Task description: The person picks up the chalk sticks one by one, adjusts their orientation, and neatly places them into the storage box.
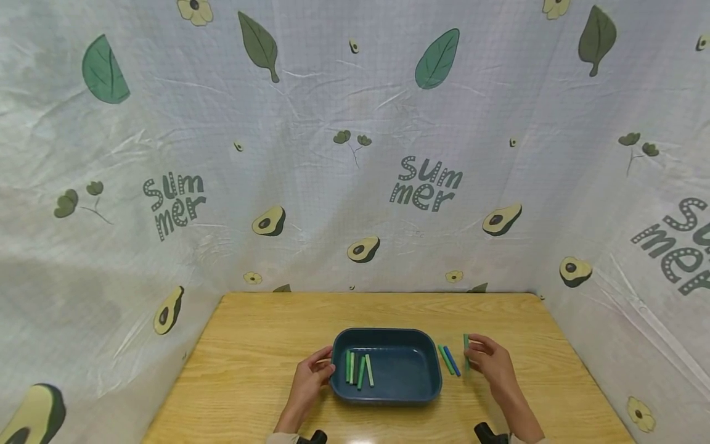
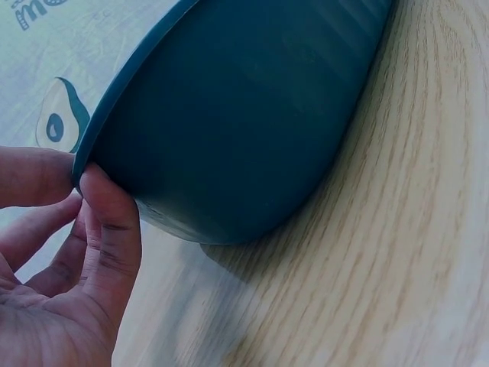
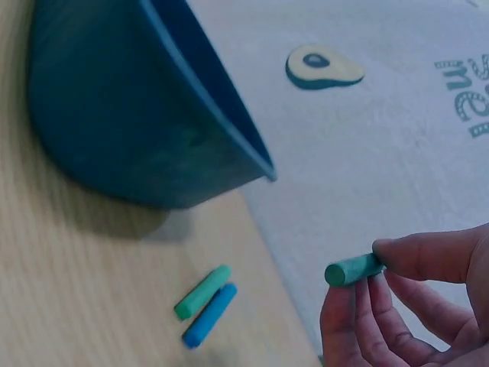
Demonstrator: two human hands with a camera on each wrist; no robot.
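Observation:
A dark blue, rounded rectangular bin [image 1: 388,398] stands on the table. At its left end, my left hand [image 1: 310,379] pinches the rim between thumb and finger, as the left wrist view shows close up at the bin's edge [image 2: 221,122]. Inside the bin, on the left, lie several green and pale chalk sticks [image 1: 362,372]. To the right of the bin, my right hand [image 1: 493,364] pinches a green stick of chalk [image 3: 354,270] above the table. Between that hand and the bin, a green chalk stick [image 3: 202,292] and a blue chalk stick [image 3: 209,316] lie side by side.
The light wood table [image 1: 249,345] extends around the bin. A white printed cloth [image 1: 310,185] hangs behind it and along both sides, close to the table's back edge.

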